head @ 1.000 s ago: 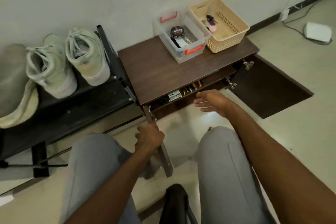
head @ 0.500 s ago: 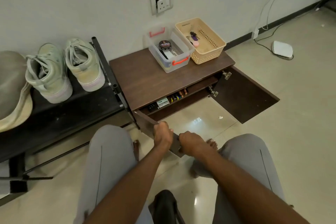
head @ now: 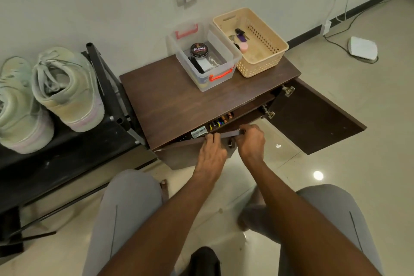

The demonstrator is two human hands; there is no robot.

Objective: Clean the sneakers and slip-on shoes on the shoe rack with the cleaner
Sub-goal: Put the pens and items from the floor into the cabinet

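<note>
Evidently no cleaning has begun. The left hand (head: pixel 211 152) and right hand (head: pixel 251 141) both curl their fingers over the top edge of the left cabinet door (head: pixel 190 154). The sneakers (head: pixel 65 89) sit untouched on the shoe rack (head: pixel 67 152), well left of the fingers; the polish tin (head: pixel 198 50) lies in the clear box (head: pixel 224 51) beyond them.

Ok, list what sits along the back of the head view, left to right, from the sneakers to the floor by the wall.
Sneakers → shoe rack post → clear bin → beige basket → white device on the floor.

both hands (head: pixel 233 144) gripping cabinet door (head: pixel 190 152)
</note>
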